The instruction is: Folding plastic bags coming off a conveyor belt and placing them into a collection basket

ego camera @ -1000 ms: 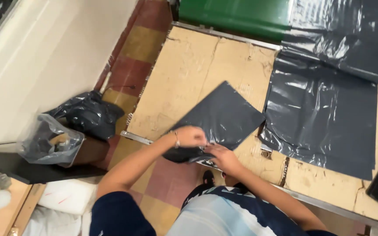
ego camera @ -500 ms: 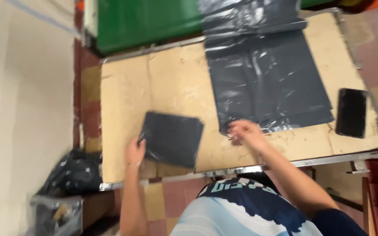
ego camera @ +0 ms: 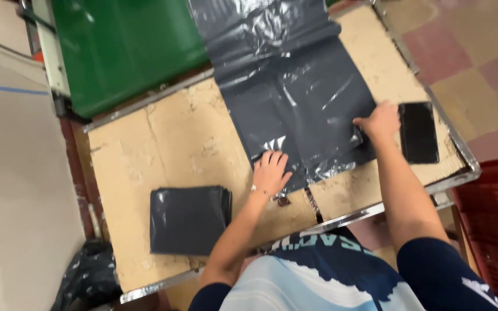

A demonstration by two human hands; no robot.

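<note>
So the person is standing at a table (ego camera: pixel 191 144) topped with worn, peeling cardboard and edged in a metal frame. Both hands are down on a big sheet of dark grey plastic film (ego camera: pixel 301 103) that runs from the far edge of the table toward the person and lies mostly flat, with wrinkles and shiny glare spots.

The left hand (ego camera: pixel 271 171) sits on the near left corner of the sheet, palm down, fingers spread out and flat, pressing rather than gripping. There's a thin bracelet at that wrist. The right hand (ego camera: pixel 380 121) is on the sheet's right edge, fingers curled down onto the plastic. It looks like it's pinching the edge, but it's hard to tell for sure whether it really has hold of it.

Just beside the right hand, touching or nearly so, a black phone (ego camera: pixel 418 132) lies flat near the table's right edge. Off to the left, well apart from the sheet, a neat stack of folded grey bags (ego camera: pixel 188 220) lies near the front edge.

Behind the table there's a green surface (ego camera: pixel 122 46), a red crate (ego camera: pixel 494 230) at the right, and a black bag (ego camera: pixel 87 276) on the floor at lower left.
</note>
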